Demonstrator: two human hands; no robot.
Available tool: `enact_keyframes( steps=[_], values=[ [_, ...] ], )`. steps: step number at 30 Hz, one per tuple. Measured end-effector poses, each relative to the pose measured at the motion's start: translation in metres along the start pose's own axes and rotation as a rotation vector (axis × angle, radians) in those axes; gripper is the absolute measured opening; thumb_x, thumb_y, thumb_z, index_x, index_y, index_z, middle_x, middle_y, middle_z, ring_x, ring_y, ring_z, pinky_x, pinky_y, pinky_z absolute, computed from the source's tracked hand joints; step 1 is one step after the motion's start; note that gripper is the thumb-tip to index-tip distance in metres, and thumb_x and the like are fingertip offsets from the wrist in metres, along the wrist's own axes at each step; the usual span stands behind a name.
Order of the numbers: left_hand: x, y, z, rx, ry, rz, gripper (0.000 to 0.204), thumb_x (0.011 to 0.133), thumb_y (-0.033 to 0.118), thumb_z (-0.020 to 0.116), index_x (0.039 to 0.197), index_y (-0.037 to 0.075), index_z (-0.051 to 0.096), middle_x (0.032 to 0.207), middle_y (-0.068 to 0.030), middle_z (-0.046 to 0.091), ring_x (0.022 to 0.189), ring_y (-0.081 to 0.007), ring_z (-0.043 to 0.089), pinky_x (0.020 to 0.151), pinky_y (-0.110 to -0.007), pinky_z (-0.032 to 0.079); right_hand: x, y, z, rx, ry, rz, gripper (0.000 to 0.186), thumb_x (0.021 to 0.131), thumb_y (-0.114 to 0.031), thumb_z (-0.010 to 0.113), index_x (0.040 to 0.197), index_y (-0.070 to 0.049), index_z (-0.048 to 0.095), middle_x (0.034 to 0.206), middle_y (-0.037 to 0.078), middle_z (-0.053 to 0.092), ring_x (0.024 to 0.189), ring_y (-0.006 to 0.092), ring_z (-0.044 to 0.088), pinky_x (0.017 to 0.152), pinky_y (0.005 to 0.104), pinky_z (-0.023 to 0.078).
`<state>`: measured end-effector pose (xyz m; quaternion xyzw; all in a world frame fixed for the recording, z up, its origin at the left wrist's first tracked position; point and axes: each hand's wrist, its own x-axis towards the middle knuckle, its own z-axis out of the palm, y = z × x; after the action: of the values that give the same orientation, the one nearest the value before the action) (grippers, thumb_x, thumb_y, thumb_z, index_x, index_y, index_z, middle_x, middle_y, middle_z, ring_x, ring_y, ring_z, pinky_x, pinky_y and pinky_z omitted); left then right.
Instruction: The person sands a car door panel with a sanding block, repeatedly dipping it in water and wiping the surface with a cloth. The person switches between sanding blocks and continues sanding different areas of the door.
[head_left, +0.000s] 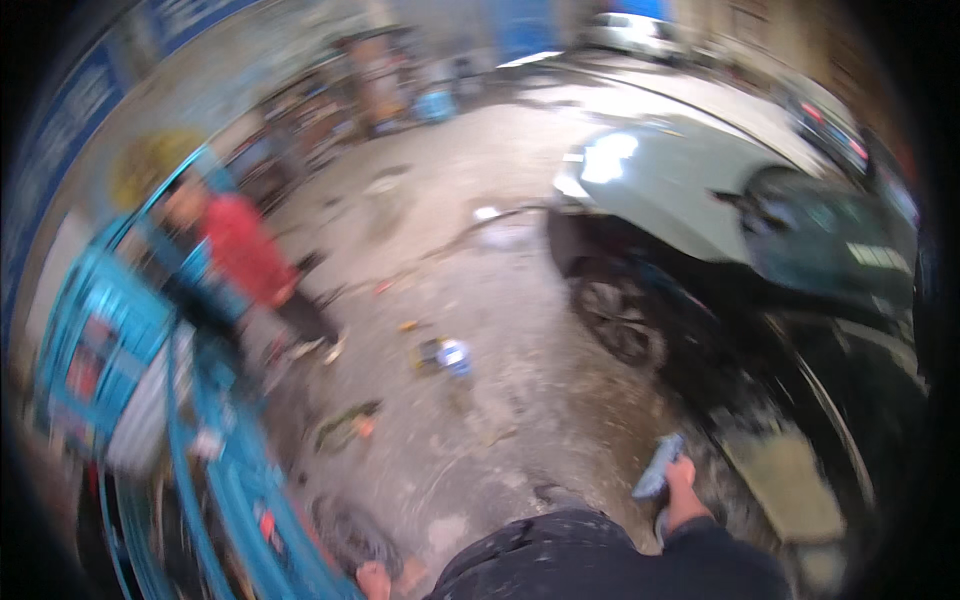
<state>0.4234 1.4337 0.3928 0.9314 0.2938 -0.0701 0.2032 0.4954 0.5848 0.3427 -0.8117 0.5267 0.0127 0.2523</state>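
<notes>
- Clasping a pale blue, oblong thing (657,466), the worker's bare right hand (682,472) is out between four and five o'clock, fingers curled against it; from here it is too blurred to tell cloth from packet.
- Down near half past six, by the lower edge, I make out the bare left hand (373,578); whether it is spread or pinching something, I can't tell.
- Towards two o'clock stands a car with a pale silver-grey bonnet (660,190), its dark spoked wheel (615,315) at three.
- Around four o'clock, a flat yellowish panel (785,485) lies to the right of the right hand.
- At eight o'clock is a bright blue metal frame (225,440).
- Between nine and ten, beside that frame, another person in a red top (245,250) and dark trousers is on their feet.
- Under us all runs a stained grey concrete floor (490,430).
</notes>
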Motion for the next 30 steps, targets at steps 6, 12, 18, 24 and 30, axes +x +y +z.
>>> enact_keyframes(
  steps=[6, 12, 18, 24, 30],
  values=[
    [-0.038, -0.044, 0.02, -0.228, 0.029, -0.338, 0.032, 0.088, 0.036, 0.074, 0.092, 0.006, 0.082, 0.1, -0.0231, 0.078, 0.092, -0.0408, 0.076, 0.083, -0.051, 0.058, -0.018, 0.008, 0.024, 0.11, -0.087, -0.106, 0.041, 0.079, -0.018, 0.08, 0.114, 0.003, 0.078, 0.117, 0.027, 0.076, 0.113, 0.0421, 0.073, 0.101, 0.0453, 0.055],
    [-0.056, -0.085, 0.042, -0.108, -0.062, -0.384, 0.029, 0.091, 0.031, 0.068, 0.092, 0.006, 0.082, 0.091, -0.0208, 0.078, 0.085, -0.0346, 0.077, 0.08, -0.048, 0.058, -0.022, 0.002, 0.037, -0.054, -0.008, -0.13, 0.044, 0.08, -0.021, 0.083, 0.116, 0.002, 0.078, 0.119, 0.026, 0.076, 0.114, 0.0393, 0.073, 0.103, 0.0451, 0.055],
    [-0.075, -0.145, 0.086, -0.005, -0.305, -0.392, 0.035, 0.093, 0.037, 0.066, 0.099, 0.006, 0.082, 0.1, -0.0177, 0.08, 0.094, -0.0379, 0.077, 0.081, -0.052, 0.058, -0.029, -0.014, 0.026, 0.142, -0.019, -0.281, 0.03, 0.079, -0.015, 0.08, 0.102, 0.005, 0.077, 0.087, 0.015, 0.078, 0.083, 0.027, 0.074, 0.074, 0.042, 0.058],
    [-0.065, -0.154, 0.089, 0.245, -0.447, -0.253, 0.042, 0.098, 0.046, 0.063, 0.1, 0.01, 0.084, 0.103, -0.015, 0.081, 0.093, -0.035, 0.077, 0.083, -0.051, 0.06, -0.027, -0.022, 0.026, -0.028, 0.031, -0.187, 0.032, 0.078, -0.018, 0.083, 0.096, 0.007, 0.074, 0.091, 0.023, 0.077, 0.084, 0.0322, 0.074, 0.082, 0.0454, 0.057],
    [-0.034, -0.13, 0.089, -0.231, -0.264, -0.36, 0.027, 0.1, 0.028, 0.064, 0.117, 0.011, 0.077, 0.087, -0.0109, 0.076, 0.069, -0.026, 0.074, 0.057, -0.042, 0.06, 0.0, -0.001, 0.048, 0.149, 0.013, -0.283, 0.014, 0.085, -0.01, 0.076, 0.089, 0.002, 0.07, 0.072, 0.011, 0.067, 0.059, 0.0241, 0.063, 0.049, 0.0436, 0.053]
  ],
)
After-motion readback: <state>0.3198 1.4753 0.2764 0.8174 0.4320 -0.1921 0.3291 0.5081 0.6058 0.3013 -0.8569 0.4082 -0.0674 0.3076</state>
